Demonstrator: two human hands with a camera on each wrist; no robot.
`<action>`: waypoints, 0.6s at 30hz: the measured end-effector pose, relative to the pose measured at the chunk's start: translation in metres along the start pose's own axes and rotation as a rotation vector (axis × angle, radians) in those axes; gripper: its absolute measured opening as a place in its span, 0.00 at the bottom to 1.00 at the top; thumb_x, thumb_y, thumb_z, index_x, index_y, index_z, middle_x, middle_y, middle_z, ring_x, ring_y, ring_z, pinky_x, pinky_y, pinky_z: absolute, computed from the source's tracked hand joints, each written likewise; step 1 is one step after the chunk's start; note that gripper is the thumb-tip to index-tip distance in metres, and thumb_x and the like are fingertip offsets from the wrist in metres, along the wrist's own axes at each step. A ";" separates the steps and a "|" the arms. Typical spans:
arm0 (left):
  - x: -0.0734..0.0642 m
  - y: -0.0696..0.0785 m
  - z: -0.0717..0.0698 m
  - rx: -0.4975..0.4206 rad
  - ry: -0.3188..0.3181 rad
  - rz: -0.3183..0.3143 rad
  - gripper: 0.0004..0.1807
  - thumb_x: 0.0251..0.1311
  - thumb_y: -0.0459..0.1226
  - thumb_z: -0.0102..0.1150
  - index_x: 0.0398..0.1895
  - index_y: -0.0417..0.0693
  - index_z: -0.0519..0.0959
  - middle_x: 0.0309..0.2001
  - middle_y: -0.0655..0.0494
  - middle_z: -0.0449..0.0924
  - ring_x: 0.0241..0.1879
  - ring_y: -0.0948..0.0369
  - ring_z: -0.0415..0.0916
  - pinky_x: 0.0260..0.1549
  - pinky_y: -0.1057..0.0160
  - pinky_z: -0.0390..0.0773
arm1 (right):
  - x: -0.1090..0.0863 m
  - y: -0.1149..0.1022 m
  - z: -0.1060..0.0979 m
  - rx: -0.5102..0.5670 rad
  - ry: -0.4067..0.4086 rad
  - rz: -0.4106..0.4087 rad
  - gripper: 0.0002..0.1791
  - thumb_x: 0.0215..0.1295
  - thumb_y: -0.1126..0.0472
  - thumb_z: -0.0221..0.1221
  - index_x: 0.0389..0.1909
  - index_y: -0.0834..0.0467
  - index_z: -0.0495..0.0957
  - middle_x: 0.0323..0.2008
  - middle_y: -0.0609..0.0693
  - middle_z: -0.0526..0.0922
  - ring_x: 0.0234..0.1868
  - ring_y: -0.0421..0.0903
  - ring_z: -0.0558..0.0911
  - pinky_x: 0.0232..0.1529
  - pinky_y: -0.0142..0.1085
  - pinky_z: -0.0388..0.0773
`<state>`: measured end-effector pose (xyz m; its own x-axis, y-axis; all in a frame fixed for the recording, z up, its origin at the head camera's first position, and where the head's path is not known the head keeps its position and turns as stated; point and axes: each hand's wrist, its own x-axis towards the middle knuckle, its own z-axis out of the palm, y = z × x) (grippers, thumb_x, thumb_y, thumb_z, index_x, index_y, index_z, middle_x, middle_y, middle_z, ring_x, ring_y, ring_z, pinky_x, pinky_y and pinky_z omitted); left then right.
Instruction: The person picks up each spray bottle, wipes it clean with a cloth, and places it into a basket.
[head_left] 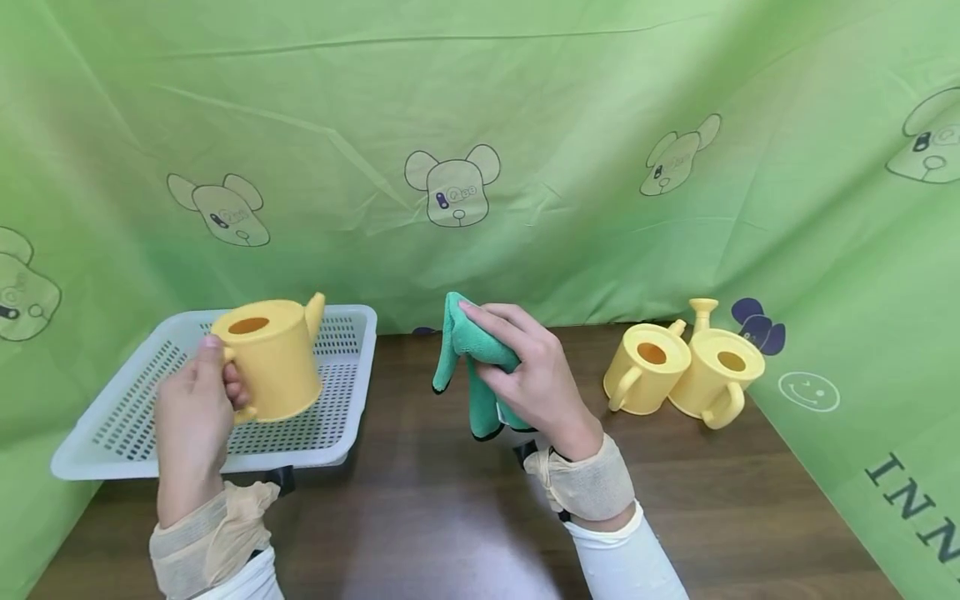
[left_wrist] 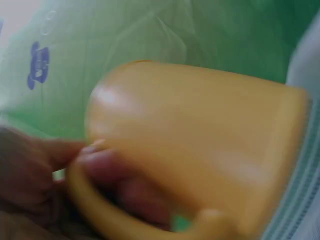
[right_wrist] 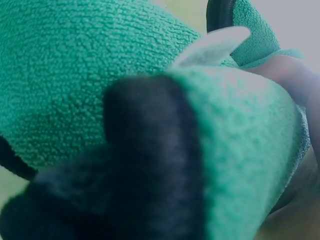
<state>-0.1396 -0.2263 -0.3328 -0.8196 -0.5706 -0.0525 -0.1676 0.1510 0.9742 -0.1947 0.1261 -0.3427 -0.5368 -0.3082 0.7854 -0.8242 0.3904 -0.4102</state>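
In the head view my left hand (head_left: 197, 402) grips the handle of a yellow watering can (head_left: 279, 367), its spout pointing up and right. The can is upright and overlaps the white plastic basket (head_left: 112, 417). Up close in the left wrist view, the blurred can (left_wrist: 200, 135) shows fingers passing through its handle. My right hand (head_left: 528, 362) holds a bunched green cloth (head_left: 480, 343) with black edging over the middle of the table, its corners hanging down. Terry texture and a small white tag show on the cloth (right_wrist: 75, 75) in the right wrist view.
Two more yellow watering cans, a left one (head_left: 643, 371) and a right one (head_left: 716, 375), stand side by side at the back right of the brown wooden table (head_left: 420, 500). A green printed curtain (head_left: 337, 167) encloses the back and sides.
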 end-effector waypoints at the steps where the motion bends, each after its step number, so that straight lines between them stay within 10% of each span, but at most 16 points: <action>1: 0.002 -0.003 -0.001 0.125 -0.042 0.009 0.35 0.79 0.62 0.39 0.33 0.41 0.77 0.22 0.62 0.76 0.21 0.69 0.76 0.24 0.70 0.80 | 0.000 0.000 0.000 0.000 -0.001 0.002 0.37 0.54 0.78 0.64 0.67 0.52 0.81 0.56 0.52 0.85 0.54 0.49 0.86 0.53 0.44 0.83; 6: 0.009 -0.013 -0.002 0.532 -0.241 0.086 0.38 0.82 0.60 0.29 0.43 0.37 0.79 0.29 0.58 0.84 0.30 0.65 0.81 0.35 0.66 0.78 | 0.001 0.000 0.000 -0.002 -0.010 0.015 0.37 0.55 0.77 0.64 0.67 0.51 0.81 0.56 0.51 0.85 0.53 0.48 0.86 0.53 0.42 0.82; 12: 0.014 -0.015 0.000 0.686 -0.368 0.122 0.35 0.84 0.54 0.26 0.42 0.37 0.81 0.35 0.50 0.86 0.40 0.53 0.78 0.39 0.59 0.70 | 0.001 0.001 0.001 -0.004 -0.016 0.013 0.37 0.54 0.77 0.64 0.67 0.51 0.81 0.55 0.51 0.85 0.53 0.48 0.86 0.53 0.43 0.83; 18: 0.015 -0.019 0.000 0.767 -0.466 0.105 0.29 0.84 0.48 0.32 0.38 0.40 0.81 0.29 0.50 0.74 0.29 0.55 0.67 0.28 0.59 0.67 | 0.000 0.001 0.002 0.000 -0.023 0.023 0.37 0.55 0.77 0.64 0.67 0.51 0.81 0.56 0.51 0.85 0.54 0.48 0.86 0.54 0.44 0.83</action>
<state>-0.1489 -0.2375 -0.3519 -0.9622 -0.1636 -0.2179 -0.2619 0.7758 0.5740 -0.1960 0.1245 -0.3437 -0.5596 -0.3192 0.7649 -0.8117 0.3974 -0.4280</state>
